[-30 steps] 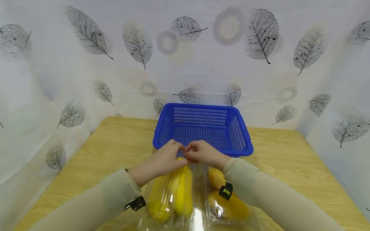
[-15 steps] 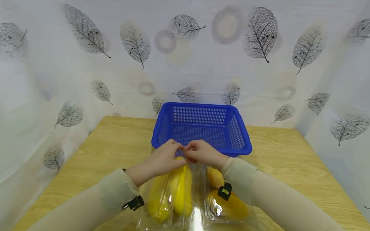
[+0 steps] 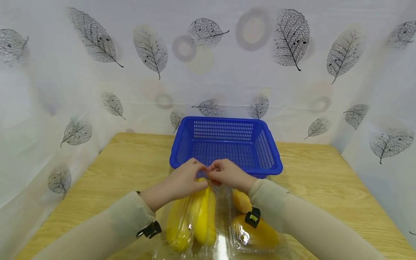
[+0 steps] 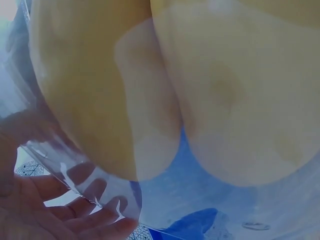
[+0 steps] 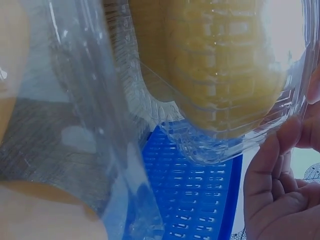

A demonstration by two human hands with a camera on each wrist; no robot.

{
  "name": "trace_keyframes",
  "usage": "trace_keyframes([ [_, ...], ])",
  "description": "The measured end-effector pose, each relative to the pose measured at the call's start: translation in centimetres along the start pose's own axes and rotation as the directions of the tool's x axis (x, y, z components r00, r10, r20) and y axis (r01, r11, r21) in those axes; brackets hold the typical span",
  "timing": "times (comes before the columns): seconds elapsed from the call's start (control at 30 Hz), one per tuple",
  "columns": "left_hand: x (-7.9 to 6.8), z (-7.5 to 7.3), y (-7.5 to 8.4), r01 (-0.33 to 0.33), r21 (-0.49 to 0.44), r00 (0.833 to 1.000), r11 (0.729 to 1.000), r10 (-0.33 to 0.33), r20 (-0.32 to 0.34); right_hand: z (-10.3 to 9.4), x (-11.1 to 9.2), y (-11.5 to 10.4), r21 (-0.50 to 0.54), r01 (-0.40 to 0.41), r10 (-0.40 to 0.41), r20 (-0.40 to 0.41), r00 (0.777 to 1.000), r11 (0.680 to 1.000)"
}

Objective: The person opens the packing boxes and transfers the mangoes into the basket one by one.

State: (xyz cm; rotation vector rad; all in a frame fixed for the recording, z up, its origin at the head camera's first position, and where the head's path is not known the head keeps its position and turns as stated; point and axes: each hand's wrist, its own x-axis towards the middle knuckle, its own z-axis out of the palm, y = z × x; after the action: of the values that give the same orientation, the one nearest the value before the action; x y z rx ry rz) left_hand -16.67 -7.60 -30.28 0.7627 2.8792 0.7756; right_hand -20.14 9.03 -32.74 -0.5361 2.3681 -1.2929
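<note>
A clear plastic clamshell box (image 3: 191, 220) with long yellow fruits (image 3: 204, 216) in it stands tilted up in front of me in the head view. My left hand (image 3: 186, 180) holds its far edge from the left, and in the left wrist view its fingers (image 4: 100, 220) curl at the clear rim. Meeting it there, my right hand (image 3: 229, 174) pinches the same edge; the right wrist view has thumb and fingers (image 5: 272, 155) at the ribbed plastic rim. Nearer the right forearm lies another clear box (image 3: 238, 245) with orange-yellow fruits (image 3: 256, 231).
Just beyond my hands a blue perforated basket (image 3: 227, 118) sits on the wood-grain table (image 3: 139, 155). Its near rim is partly behind the fingers. A white leaf-printed sheet (image 3: 208, 79) encloses the table at the back and sides.
Both hands stay at the far edge of the fruit box, with only a slight shift of the head view.
</note>
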Motion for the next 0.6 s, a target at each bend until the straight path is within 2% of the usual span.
trace_keyframes([
  [0.6,0.14,-0.02,-0.03,-0.009,0.018,0.999,1.000,0.008,0.046,0.21,-0.61,-0.05,0.000,-0.021,0.021,-0.008,1.000,1.000],
])
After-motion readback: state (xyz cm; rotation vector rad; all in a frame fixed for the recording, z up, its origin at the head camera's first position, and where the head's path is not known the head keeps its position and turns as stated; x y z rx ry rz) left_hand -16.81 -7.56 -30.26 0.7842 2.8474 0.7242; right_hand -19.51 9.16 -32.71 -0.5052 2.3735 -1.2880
